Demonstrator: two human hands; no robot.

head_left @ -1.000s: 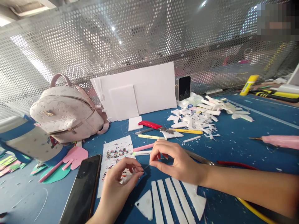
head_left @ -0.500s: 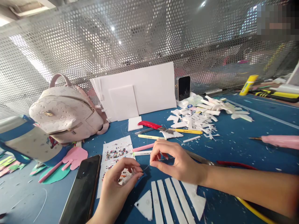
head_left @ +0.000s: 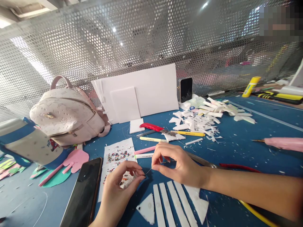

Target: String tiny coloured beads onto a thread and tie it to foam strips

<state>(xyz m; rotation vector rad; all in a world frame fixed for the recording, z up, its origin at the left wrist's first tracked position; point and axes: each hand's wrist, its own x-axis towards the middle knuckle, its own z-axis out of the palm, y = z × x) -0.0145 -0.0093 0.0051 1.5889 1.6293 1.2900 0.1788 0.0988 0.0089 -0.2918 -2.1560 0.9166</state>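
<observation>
While the far side of the counter [head_left: 236,151] is bounded by a perforated metal sheet [head_left: 142,41], its near edge is not shown. On the left, room is limited by a black phone [head_left: 82,192] and a pale backpack [head_left: 68,113]; on the right, a stretch of blue surface dotted with white crumbs is spread between the right forearm and a pink-handled tool [head_left: 284,144]. The space beyond the hands is taken up by pens [head_left: 144,155] and a red-handled cutter [head_left: 151,127].

The fingers of the left hand [head_left: 119,186] are drawn together at the tips, with one end of a thin thread [head_left: 148,171] apparently pinched there. By the right hand [head_left: 177,167], the other end is held between thumb and forefinger, the remaining fingers being curled.

The thread is stretched across the short gap between the hands, above the counter; it is seen as a fine, pale, slightly slanting line. Below it, white strips [head_left: 159,201] are laid side by side, flanked by a triangular piece [head_left: 147,208]. Beside the left hand, a paper sheet [head_left: 127,143] is strewn with colourful bits [head_left: 118,155].
</observation>
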